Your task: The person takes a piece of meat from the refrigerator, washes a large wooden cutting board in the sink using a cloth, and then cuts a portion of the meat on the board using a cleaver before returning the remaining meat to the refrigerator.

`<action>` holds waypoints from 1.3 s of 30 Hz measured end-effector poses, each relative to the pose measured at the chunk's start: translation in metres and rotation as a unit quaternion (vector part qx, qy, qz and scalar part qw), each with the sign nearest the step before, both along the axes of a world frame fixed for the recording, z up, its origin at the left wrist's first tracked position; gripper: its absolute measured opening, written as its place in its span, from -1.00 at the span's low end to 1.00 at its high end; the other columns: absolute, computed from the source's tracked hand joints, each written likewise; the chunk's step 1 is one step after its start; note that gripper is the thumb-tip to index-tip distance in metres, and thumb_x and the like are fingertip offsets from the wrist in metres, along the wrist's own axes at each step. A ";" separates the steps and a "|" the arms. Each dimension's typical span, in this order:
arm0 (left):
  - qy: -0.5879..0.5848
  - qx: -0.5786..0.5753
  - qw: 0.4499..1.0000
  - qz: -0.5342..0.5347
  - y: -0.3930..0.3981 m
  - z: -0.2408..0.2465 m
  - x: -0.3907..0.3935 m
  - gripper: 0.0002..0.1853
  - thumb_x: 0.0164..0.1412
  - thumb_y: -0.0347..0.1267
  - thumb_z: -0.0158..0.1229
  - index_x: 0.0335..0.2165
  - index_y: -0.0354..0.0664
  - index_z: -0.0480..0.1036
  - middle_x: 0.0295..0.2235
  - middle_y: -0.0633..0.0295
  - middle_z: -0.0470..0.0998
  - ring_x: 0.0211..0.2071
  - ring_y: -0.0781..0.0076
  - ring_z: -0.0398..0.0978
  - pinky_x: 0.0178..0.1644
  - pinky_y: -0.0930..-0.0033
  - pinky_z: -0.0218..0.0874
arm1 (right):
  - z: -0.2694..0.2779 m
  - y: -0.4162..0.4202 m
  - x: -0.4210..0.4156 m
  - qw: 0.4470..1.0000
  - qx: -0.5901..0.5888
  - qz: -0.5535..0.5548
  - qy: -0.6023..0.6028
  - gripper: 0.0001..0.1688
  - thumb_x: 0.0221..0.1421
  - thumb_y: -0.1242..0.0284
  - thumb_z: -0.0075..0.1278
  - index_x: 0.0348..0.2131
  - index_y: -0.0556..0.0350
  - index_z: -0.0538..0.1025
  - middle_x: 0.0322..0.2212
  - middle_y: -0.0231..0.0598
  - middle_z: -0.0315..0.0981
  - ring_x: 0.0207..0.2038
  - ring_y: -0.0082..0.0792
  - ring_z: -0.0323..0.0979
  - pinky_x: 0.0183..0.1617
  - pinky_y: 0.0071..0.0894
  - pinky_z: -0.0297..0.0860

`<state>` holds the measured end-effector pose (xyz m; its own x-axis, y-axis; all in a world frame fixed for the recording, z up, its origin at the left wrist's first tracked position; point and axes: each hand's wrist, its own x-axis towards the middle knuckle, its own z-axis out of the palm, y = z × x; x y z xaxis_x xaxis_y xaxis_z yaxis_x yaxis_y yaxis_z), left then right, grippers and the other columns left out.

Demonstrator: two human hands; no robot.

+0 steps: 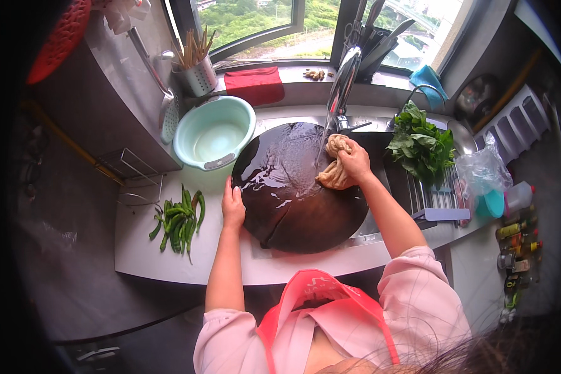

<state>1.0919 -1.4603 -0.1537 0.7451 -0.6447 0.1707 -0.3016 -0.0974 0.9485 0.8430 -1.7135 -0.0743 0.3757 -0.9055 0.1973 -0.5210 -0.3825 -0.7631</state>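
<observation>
A large round wooden cutting board (304,201), dark with wet and split by a crack near its lower left, rests over the sink and the counter edge. My left hand (233,208) grips its left rim, thumb on the near side and the other fingers partly hidden. Bunched in my right hand (356,162) is a wet tan cloth (333,176), pressed on the board's right part. Water from the chrome faucet (345,79) runs onto the board beside the cloth and spreads in a sheet over its far half.
A pale green basin (215,133) stands at the back left, with green chili peppers (180,219) nearer me. Leafy greens (423,140) lie on a rack (437,196) to the right. Behind the faucet is a knife block (371,56). Chopsticks fill a metal holder (194,75).
</observation>
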 end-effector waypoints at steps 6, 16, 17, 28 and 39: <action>-0.005 -0.004 1.000 -0.003 -0.003 -0.001 -0.001 -0.53 0.24 -0.40 -0.21 0.10 -0.35 0.10 0.10 0.00 0.20 0.15 0.24 0.12 0.20 0.37 -0.11 | 0.023 -0.058 0.063 0.819 0.408 -0.010 -0.403 -0.78 0.08 0.53 -0.16 -0.22 0.16 0.38 -0.35 -0.21 0.43 -0.32 -0.27 0.44 -0.21 -0.21 0.41; -0.005 0.036 0.999 0.009 0.003 0.015 -0.007 -0.52 0.25 -0.35 -0.20 0.10 -0.32 0.10 0.11 0.05 0.20 0.15 0.28 0.12 0.19 0.40 -0.10 | 0.031 -0.085 -0.004 0.976 0.212 -0.046 -0.029 -0.74 0.06 0.30 -0.07 -0.48 0.11 0.50 -0.63 -0.34 0.42 -0.67 -0.51 0.36 -0.65 -0.56 0.27; -0.001 0.030 0.999 0.010 0.004 0.013 -0.006 -0.52 0.25 -0.35 -0.20 0.10 -0.32 0.10 0.11 0.05 0.19 0.15 0.28 0.12 0.19 0.40 -0.10 | 0.025 -0.091 -0.013 0.981 0.178 -0.068 0.027 -0.72 0.06 0.30 -0.08 -0.51 0.12 0.50 -0.65 -0.33 0.42 -0.70 -0.50 0.35 -0.67 -0.55 0.27; 0.005 0.043 0.999 -0.004 0.004 0.015 -0.005 -0.51 0.25 -0.29 -0.17 0.10 -0.30 0.11 0.09 0.11 0.22 0.11 0.32 0.15 0.17 0.40 -0.07 | 0.018 -0.110 -0.039 0.925 0.306 0.025 -0.223 -0.73 0.07 0.39 -0.10 -0.53 0.24 0.47 -0.62 -0.16 0.46 -0.65 -0.36 0.44 -0.58 -0.46 0.39; 0.014 0.072 0.997 -0.013 0.000 0.025 -0.005 -0.48 0.25 -0.23 -0.13 0.09 -0.28 0.12 0.06 0.16 0.25 0.07 0.35 0.18 0.15 0.40 -0.04 | 0.016 -0.131 -0.034 0.884 0.338 0.049 -0.319 -0.71 0.10 0.32 -0.09 -0.43 0.23 0.45 -0.54 -0.17 0.47 -0.55 -0.35 0.46 -0.46 -0.43 0.41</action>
